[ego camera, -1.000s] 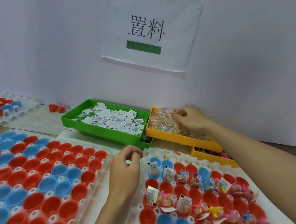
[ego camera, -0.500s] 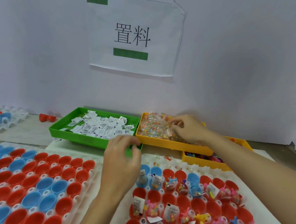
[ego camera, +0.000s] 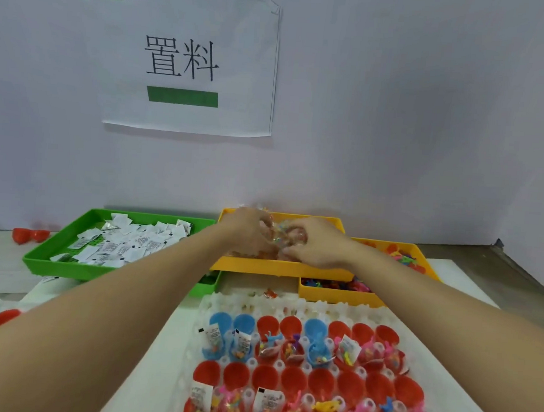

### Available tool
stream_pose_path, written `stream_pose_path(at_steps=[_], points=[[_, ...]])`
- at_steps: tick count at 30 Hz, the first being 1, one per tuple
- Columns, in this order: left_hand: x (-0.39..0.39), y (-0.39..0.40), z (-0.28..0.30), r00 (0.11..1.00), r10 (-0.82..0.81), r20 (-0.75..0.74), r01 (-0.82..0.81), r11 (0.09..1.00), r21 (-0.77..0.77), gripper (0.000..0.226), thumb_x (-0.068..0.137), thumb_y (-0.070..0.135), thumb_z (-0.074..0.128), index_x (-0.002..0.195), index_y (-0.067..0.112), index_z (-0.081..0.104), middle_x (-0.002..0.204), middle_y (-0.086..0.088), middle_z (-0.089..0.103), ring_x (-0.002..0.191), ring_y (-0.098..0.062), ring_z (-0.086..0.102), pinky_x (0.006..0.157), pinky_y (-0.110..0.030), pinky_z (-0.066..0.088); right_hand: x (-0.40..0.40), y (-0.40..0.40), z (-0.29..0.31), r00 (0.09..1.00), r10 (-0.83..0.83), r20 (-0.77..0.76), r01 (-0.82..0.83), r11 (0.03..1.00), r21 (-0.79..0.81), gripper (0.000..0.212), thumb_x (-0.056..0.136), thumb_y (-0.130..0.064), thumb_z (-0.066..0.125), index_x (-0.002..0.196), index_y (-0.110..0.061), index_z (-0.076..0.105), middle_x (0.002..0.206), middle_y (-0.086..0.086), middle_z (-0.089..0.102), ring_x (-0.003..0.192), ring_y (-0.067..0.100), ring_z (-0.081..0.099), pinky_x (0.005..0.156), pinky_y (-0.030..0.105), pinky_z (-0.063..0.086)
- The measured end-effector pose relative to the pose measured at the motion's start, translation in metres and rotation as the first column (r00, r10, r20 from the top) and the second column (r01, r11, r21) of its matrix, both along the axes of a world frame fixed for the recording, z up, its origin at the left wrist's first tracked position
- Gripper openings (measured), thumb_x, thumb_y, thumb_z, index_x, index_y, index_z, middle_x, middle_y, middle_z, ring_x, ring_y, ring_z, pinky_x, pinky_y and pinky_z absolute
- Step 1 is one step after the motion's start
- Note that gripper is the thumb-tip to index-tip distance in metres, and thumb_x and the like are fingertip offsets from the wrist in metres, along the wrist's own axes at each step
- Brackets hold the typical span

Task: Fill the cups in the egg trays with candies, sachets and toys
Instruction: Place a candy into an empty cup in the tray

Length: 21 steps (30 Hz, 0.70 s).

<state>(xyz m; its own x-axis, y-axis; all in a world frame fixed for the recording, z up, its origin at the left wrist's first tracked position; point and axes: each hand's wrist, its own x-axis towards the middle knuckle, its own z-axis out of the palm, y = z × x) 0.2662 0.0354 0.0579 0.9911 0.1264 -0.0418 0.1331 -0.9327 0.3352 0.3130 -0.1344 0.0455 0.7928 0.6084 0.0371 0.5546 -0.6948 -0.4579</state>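
Both my hands are over the yellow candy tray [ego camera: 260, 266] at the back of the desk [ego camera: 164, 343]. Left hand [ego camera: 249, 228] & right hand [ego camera: 313, 241] meet above the candies [ego camera: 280, 235], fingers curled round a clump of clear wrapped pcs; blur hides how many, and I can't tell exactly which hand carries what. So: grip on both sides is clamped on candy, not spread.

Step in hand, I reckon: restocking candy for the egg tray [ego camera: 212, 301] just in front of me. Its near rows are mixed: some cups [ego camera: 294, 381] red & bare, others w/ a sachet, toy & candy already in. Sachets [ego camera: 126, 240] sit in the green tray [ego camera: 51, 264] to the left, toys [ego camera: 405, 257] in the second yellow tray [ego camera: 332, 295] to the right, partly under the candy one.

Next move prob calls for splitting the clump into singles, bringing it back over the bare red cups, dropping one per cup w/o knocking out what's already seated.
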Motion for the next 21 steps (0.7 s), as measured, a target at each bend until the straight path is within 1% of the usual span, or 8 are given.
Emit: stream_pose_path(at_steps=[2,4,6,11,13,16,19,21], points=[[-0.001,0.001,-0.001,0.998,0.004,0.058,0.004,0.992,-0.128,0.035,0.081,0.037,0.079,0.111,0.027,0.064,0.113,-0.001,0.062,0.089,-0.020,0.060,0.069,-0.018,0.049,0.004,-0.002,0.000,0.996,-0.082,0.045,0.080,0.996,0.043,0.033,0.092,-0.021,0.069,0.124,-0.020,0.063,0.126,0.003,0.063,0.115,0.024,0.058,0.088,0.030,0.048],[-0.005,0.007,-0.001,0.986,0.062,0.152,-0.024,0.970,-0.241,0.015,0.086,0.020,0.075,0.095,0.026,0.065,0.095,-0.001,0.061,0.068,-0.015,0.057,0.045,-0.008,0.040,0.008,-0.008,-0.001,0.985,-0.166,0.047,0.160,0.981,0.108,0.021,0.093,-0.017,0.067,0.114,-0.020,0.066,0.127,0.007,0.062,0.114,0.026,0.058,0.089,0.031,0.048],[-0.007,0.014,-0.003,0.959,0.161,0.231,-0.063,0.922,-0.382,0.012,0.090,0.010,0.069,0.090,0.022,0.067,0.088,-0.002,0.060,0.060,-0.011,0.053,0.039,-0.009,0.037,0.010,-0.015,0.001,0.972,-0.225,0.063,0.211,0.962,0.174,0.023,0.094,-0.020,0.066,0.117,-0.017,0.066,0.130,0.007,0.061,0.120,0.025,0.055,0.091,0.028,0.043],[-0.016,0.011,0.005,0.953,0.236,0.192,-0.035,0.711,-0.702,0.015,0.102,0.016,0.050,0.113,0.017,0.061,0.105,-0.010,0.063,0.068,-0.014,0.053,0.053,-0.022,0.048,0.007,-0.017,0.010,0.975,-0.211,-0.067,0.222,0.934,0.280,0.032,0.103,-0.026,0.052,0.133,-0.016,0.054,0.138,0.005,0.055,0.112,0.019,0.054,0.086,0.026,0.039],[-0.016,0.003,0.007,0.958,0.175,0.226,0.011,0.768,-0.641,0.019,0.105,0.021,0.046,0.120,0.017,0.056,0.116,-0.006,0.061,0.075,-0.011,0.054,0.058,-0.024,0.049,0.005,-0.013,0.011,0.978,-0.195,-0.068,0.206,0.944,0.259,0.031,0.104,-0.027,0.049,0.132,-0.014,0.054,0.137,0.006,0.056,0.112,0.018,0.053,0.085,0.025,0.038],[-0.014,-0.005,0.008,0.947,0.133,0.292,0.029,0.871,-0.490,0.016,0.102,0.029,0.051,0.111,0.017,0.057,0.116,-0.006,0.066,0.084,-0.019,0.059,0.071,-0.030,0.048,0.001,-0.012,0.010,0.984,-0.176,-0.024,0.177,0.966,0.190,0.035,0.103,-0.036,0.051,0.131,-0.016,0.056,0.137,0.004,0.057,0.124,0.021,0.052,0.092,0.027,0.040],[-0.011,-0.007,0.007,0.914,0.232,0.333,-0.051,0.880,-0.472,0.018,0.095,0.037,0.063,0.091,0.020,0.062,0.112,-0.004,0.070,0.105,-0.024,0.060,0.097,-0.043,0.046,-0.002,-0.016,0.011,0.983,-0.179,0.030,0.172,0.972,0.159,0.042,0.098,-0.045,0.055,0.135,-0.023,0.053,0.144,-0.001,0.052,0.134,0.021,0.045,0.111,0.045,0.037],[-0.010,-0.009,0.007,0.887,0.300,0.350,-0.123,0.885,-0.448,0.020,0.089,0.045,0.069,0.085,0.025,0.066,0.105,0.006,0.069,0.114,-0.020,0.054,0.105,-0.048,0.038,-0.006,-0.018,0.014,0.982,-0.175,0.071,0.161,0.972,0.172,0.043,0.097,-0.045,0.057,0.135,-0.026,0.053,0.146,-0.004,0.049,0.137,0.020,0.042,0.113,0.054,0.034]])
